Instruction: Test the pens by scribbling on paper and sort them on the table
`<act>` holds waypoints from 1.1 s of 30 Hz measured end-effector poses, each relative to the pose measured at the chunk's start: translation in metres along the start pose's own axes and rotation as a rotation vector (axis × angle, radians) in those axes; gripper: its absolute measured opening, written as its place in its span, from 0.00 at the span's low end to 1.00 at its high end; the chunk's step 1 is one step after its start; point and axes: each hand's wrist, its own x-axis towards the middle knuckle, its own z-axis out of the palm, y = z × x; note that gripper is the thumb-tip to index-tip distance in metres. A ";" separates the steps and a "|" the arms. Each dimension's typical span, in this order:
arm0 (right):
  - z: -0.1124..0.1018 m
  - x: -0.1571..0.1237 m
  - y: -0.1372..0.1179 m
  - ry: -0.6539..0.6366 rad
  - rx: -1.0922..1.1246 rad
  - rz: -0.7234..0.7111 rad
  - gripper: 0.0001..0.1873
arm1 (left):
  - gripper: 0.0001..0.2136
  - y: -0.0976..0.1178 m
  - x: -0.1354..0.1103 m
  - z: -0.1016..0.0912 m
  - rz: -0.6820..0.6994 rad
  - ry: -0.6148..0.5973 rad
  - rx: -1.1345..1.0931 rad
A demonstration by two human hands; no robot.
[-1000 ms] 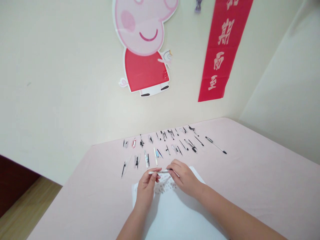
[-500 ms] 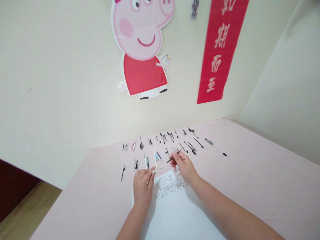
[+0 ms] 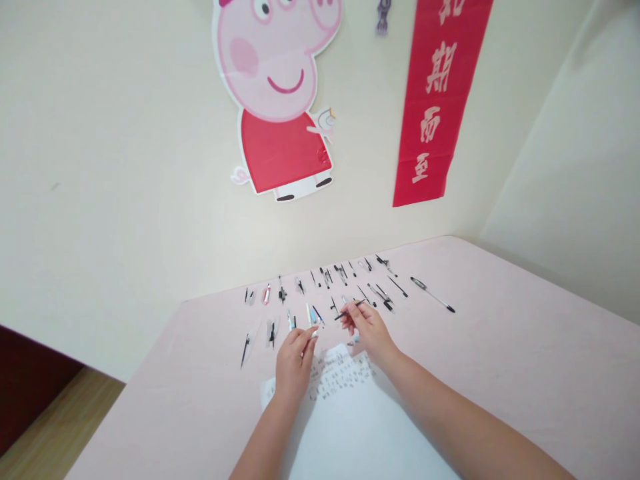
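My right hand (image 3: 370,330) is closed in a pinch on a thin dark pen refill (image 3: 341,316), held at a slant above the table. My left hand (image 3: 294,360) is closed at the fingertips around a small pale piece (image 3: 315,333), too small to name. Below both hands lies a white sheet of paper (image 3: 375,427) with handwriting near its top. Just beyond the fingers, a light blue pen part (image 3: 314,315) and other slim parts rest on the pink tabletop. A small bluish piece (image 3: 355,340) sits beneath my right hand.
Rows of pens taken apart, with refills and clear barrels, spread across the pink table (image 3: 500,373). One longer pen (image 3: 433,295) lies at the right. Behind stands a wall with a pig cutout (image 3: 285,150) and a red banner (image 3: 430,133).
My left hand has moved slightly up and to the right, nearer my right hand, with the pale piece at its fingertips. My right hand stays nearly still with the refill.
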 end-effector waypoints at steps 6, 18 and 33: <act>-0.001 0.002 0.003 -0.022 0.006 0.055 0.22 | 0.15 -0.007 -0.001 0.003 0.021 -0.015 0.040; -0.002 0.001 0.018 -0.217 -0.056 0.203 0.21 | 0.14 -0.015 -0.005 0.013 0.070 -0.040 0.109; -0.001 -0.005 0.028 -0.409 -0.172 0.237 0.25 | 0.14 -0.012 -0.006 0.018 0.113 -0.079 0.059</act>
